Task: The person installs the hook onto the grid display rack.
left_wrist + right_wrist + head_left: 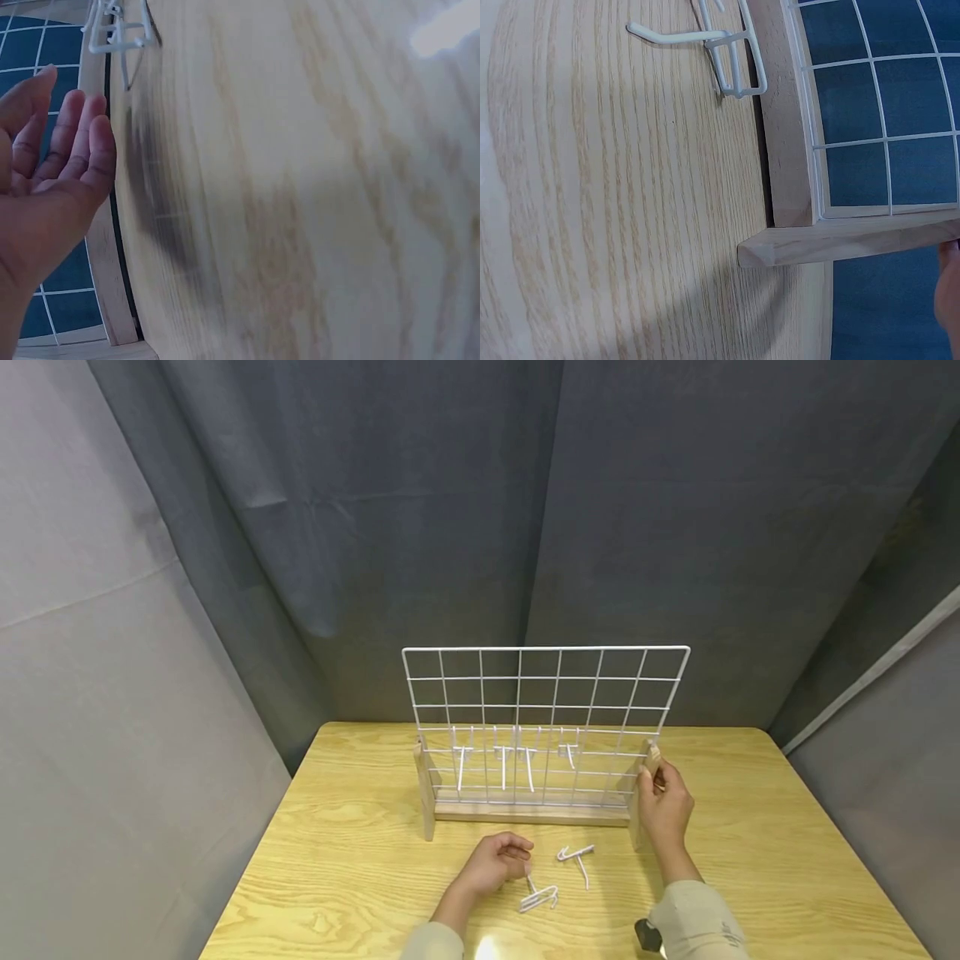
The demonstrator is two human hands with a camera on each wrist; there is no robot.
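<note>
A white wire grid panel [546, 648] stands in a wooden stand [532, 815], and several white hooks [503, 764] hang on its lower part. My right hand [669, 806] grips the upper part of the stand's right side post [855, 241], its thumb on the near face. My left hand [492, 862] hovers in front of the stand with fingers loosely bent and nothing between them. One loose white hook [538, 899] lies just beside the left hand, its prong overlapping the fingertips in the head view. Another loose hook [577, 856] rests between the two hands.
The wood-grain table [337, 860] runs out to both sides of the stand. A dark grey curtain [420, 568] hangs behind it, and pale cloth panels [97, 693] close off the sides. A dark object [648, 935] shows at the right sleeve.
</note>
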